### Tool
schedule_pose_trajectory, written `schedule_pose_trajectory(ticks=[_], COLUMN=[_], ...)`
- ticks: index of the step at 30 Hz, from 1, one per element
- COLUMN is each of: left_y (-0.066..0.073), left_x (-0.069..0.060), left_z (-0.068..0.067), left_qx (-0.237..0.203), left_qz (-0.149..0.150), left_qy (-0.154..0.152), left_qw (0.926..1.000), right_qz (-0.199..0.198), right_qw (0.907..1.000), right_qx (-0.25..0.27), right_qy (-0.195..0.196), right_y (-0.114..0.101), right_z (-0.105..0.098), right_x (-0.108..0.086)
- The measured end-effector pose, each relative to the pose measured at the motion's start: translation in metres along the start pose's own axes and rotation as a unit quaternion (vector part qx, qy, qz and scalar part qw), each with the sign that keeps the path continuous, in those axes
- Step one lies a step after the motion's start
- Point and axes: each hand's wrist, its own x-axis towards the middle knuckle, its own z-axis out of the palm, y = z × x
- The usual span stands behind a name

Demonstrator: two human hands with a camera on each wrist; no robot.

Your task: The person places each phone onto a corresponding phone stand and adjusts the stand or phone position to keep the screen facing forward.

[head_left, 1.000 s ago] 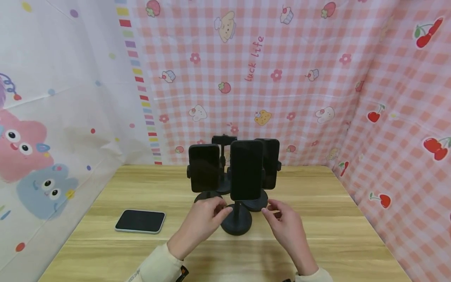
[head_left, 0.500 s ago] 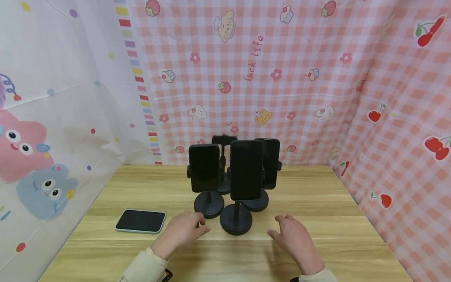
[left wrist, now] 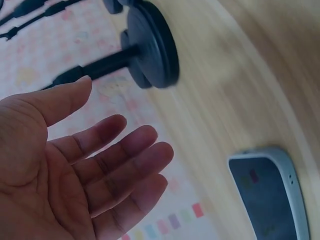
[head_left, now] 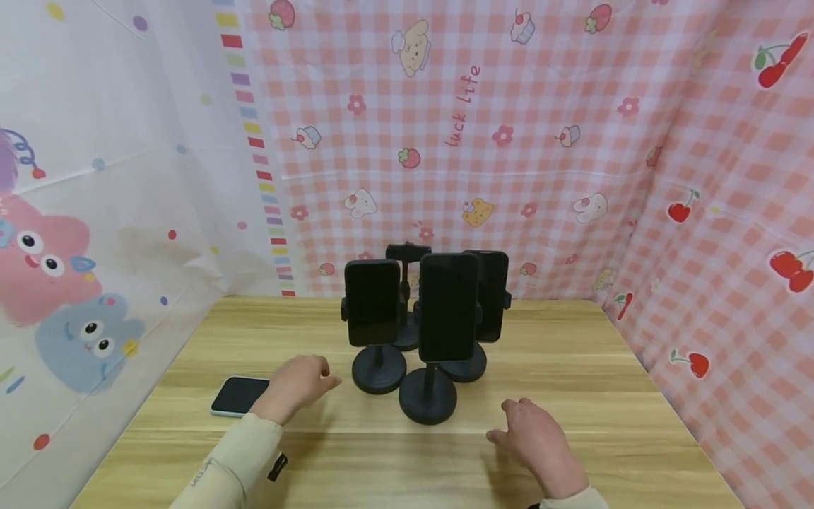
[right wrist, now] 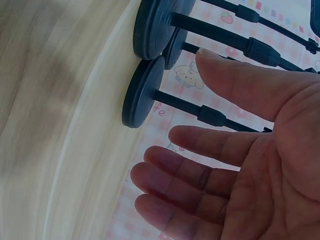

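Observation:
My left hand (head_left: pixel 297 384) hovers above the table beside a smartphone (head_left: pixel 237 396) that lies flat, screen up, partly hidden by the wrist. In the left wrist view its fingers are loosely bent with nothing in them, and the phone (left wrist: pixel 267 195) shows at lower right. My right hand (head_left: pixel 537 444) hangs over the table right of the stands, fingers relaxed and holding nothing. Three upright phones sit in black round-based stands: a left one (head_left: pixel 373 302), a front one (head_left: pixel 448 307) and a right rear one (head_left: pixel 492 297). Behind them rises a fourth stand (head_left: pixel 408 252) with a bare clamp.
The stands cluster close together in the middle of the wooden table (head_left: pixel 394 466), partly overlapping in view. A pink checked cloth (head_left: pixel 540 177) hangs behind and to the right. White printed cloth (head_left: pixel 159 212) covers the left side.
Both hands have drawn back from the front stand's base. The left hand has moved left and now overlaps the flat phone; the right has shifted slightly right and nearer. The stands stay put.

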Motion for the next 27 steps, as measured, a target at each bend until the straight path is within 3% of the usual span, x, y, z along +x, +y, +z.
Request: schedule_pose_trajectory(ticks=[6, 20, 27], left_y=[-0.009, -0.001, 0.005], left_x=[0.023, 0.076, 0.098], left_z=[0.000, -0.012, -0.022], left_qx=[0.018, 0.012, -0.028], left_qz=[-0.008, 0.011, 0.049], left_qy=[0.005, 0.022, 0.032], left_qw=[0.9998, 0.9996, 0.9979], right_qz=[0.006, 0.035, 0.041], right_qw=[1.0000, 0.9990, 0.9987], right_qx=[-0.003, 0.008, 0.008], right_qy=[-0.004, -0.026, -0.029], right_y=[0.006, 0.017, 0.020], right_z=[0.003, 0.006, 0.007], right_x=[-0.001, 0.002, 0.002])
